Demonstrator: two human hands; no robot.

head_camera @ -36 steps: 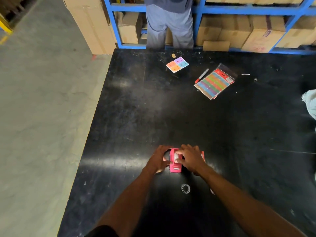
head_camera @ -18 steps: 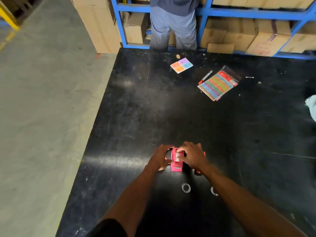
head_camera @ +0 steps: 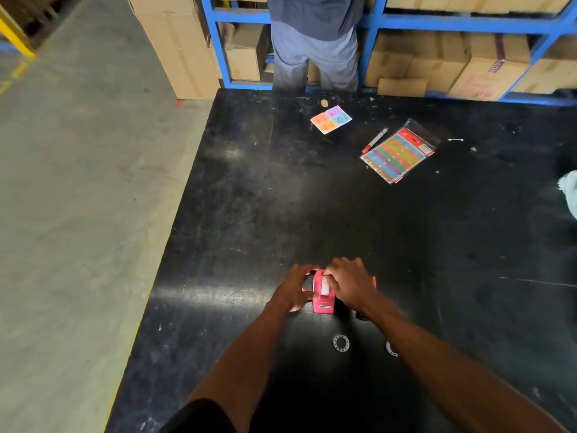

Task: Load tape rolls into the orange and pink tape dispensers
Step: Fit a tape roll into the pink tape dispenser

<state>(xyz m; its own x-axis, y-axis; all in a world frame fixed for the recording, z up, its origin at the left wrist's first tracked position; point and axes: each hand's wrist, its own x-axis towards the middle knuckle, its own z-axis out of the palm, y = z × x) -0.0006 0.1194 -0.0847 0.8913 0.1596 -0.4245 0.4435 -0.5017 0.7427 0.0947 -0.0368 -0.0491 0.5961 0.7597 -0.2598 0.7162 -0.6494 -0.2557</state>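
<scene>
lower centre of the frame: you are bracing the pink dispenser [head_camera: 323,293] on the black worktop [head_camera: 281,198], your left hand [head_camera: 295,290] cupping its side in a narrow grip so it cannot slide, while your right hand [head_camera: 349,284] is pressing fingers onto the white tape roll [head_camera: 324,287] in its top. the orange dispenser [head_camera: 373,281] is peeking out beside your right wrist, mostly hidden. two clear rings [head_camera: 341,342] are lying nearer you, one half covered.

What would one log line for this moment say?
left hand: steadying pink plastic tape dispenser | right hand: pressing white tape roll in | orange dispenser: mostly hidden behind right hand
</scene>
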